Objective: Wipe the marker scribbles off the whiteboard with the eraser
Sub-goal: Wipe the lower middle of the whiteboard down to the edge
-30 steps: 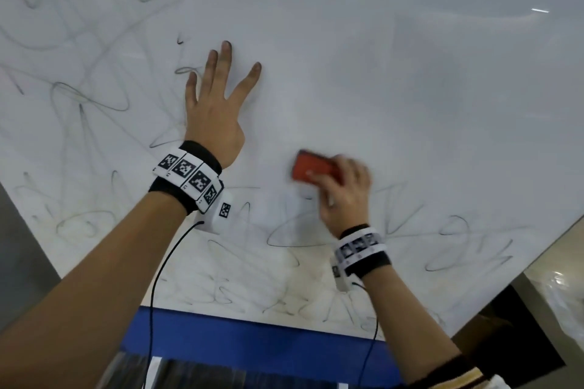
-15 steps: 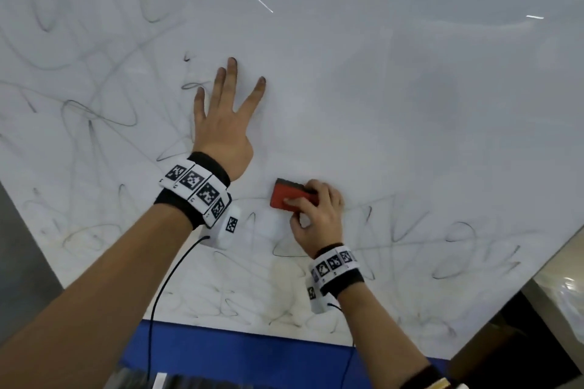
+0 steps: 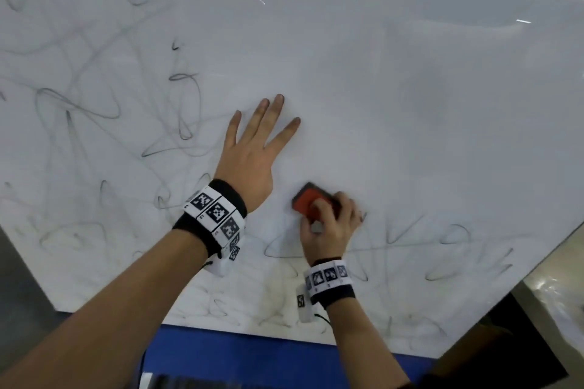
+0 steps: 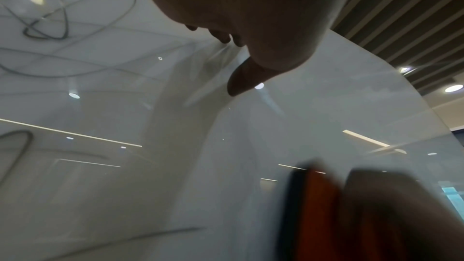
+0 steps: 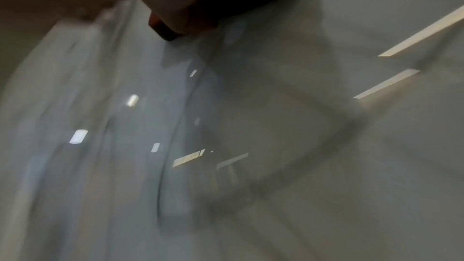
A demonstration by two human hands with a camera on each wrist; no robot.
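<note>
A large whiteboard (image 3: 410,104) fills the head view. Grey marker scribbles (image 3: 79,110) cover its left part, and more scribbles (image 3: 442,246) run along its lower edge. My left hand (image 3: 252,148) lies flat on the board with fingers spread, just left of the eraser. My right hand (image 3: 331,224) grips a red eraser (image 3: 305,203) with a black underside and presses it to the board. The left wrist view shows the eraser (image 4: 316,209) blurred at lower right. In the right wrist view the eraser (image 5: 226,3) is at the top under my fingers.
The board's upper right area carries no marks. A blue strip (image 3: 268,363) runs below the board's lower edge. Beyond the right corner is a dark gap (image 3: 505,341) and a pale surface (image 3: 556,303). Grey floor (image 3: 19,287) shows at the lower left.
My right hand has swept the eraser leftwards and a little down, then tilted it. The left hand stays flat on the board. The head view has shifted upward.
</note>
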